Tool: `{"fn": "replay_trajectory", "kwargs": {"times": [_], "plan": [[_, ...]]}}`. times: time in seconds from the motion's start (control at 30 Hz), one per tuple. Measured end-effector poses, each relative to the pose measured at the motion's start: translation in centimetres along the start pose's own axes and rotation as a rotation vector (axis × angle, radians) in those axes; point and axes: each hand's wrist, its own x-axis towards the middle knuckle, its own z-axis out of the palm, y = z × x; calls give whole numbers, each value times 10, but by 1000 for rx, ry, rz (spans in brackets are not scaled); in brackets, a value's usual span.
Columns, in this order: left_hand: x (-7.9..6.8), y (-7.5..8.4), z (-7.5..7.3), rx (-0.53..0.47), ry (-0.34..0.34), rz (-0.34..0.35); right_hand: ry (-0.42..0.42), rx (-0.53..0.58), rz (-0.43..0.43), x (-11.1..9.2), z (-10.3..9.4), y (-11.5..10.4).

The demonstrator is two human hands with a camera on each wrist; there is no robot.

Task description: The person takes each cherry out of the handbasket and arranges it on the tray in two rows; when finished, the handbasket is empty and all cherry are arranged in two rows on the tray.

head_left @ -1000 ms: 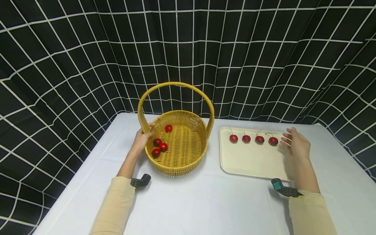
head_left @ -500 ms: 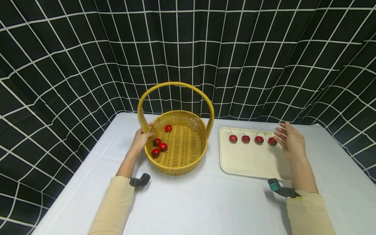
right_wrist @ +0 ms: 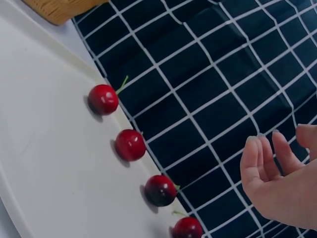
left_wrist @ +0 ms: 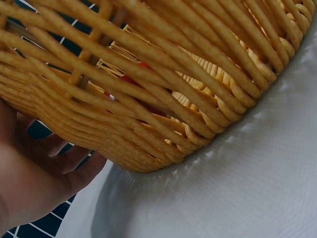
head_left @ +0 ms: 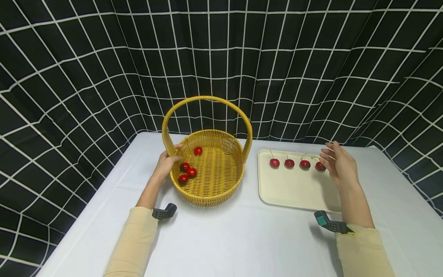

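My left hand (head_left: 165, 164) holds the left side of a yellow wicker basket (head_left: 207, 201), thumb over the rim by the handle's foot. In the left wrist view its fingers (left_wrist: 81, 173) lie against the outside of the weave. Several red cherries (head_left: 192, 172) lie inside the basket, at its left and back. To the right is a cream tray (head_left: 294, 192) with a row of cherries (head_left: 274, 163) along its far edge, stems up. My right hand (head_left: 342, 165), fingers loosely bent and holding nothing, hovers by the rightmost cherry (head_left: 320, 166) and partly covers it in the head view.
A white cloth (head_left: 221, 238) covers the table. Behind and at both sides hangs a black curtain (head_left: 214, 57) with a white grid. The basket's tall handle (head_left: 207, 98) arches over its opening. A gap of white cloth separates basket and tray.
My right hand has moved left and slightly away from me, from beside the tray's right end to the rightmost cherry. The left hand and basket have stayed put.
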Motion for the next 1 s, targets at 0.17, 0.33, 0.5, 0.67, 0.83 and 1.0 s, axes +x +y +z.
{"fn": "replay_trajectory", "kwargs": {"times": [0.17, 0.33, 0.5, 0.67, 0.83, 1.0], "plan": [[-1, 0, 2, 19, 15, 20, -69, 74, 10, -12, 10, -7], [-1, 0, 2, 22, 17, 34, -148, 104, 29, -14, 12, -10], [-1, -1, 2, 21, 19, 40, -239, 134, 15, -18, 17, -11], [-1, -1, 1, 16, 20, 36, -350, 161, 31, -34, 33, -20], [-1, 0, 2, -3, 22, 38, -503, 173, 17, -44, 44, -20], [-1, -1, 2, -11, 26, 38, -611, 144, -13, -52, 53, -19]]}}
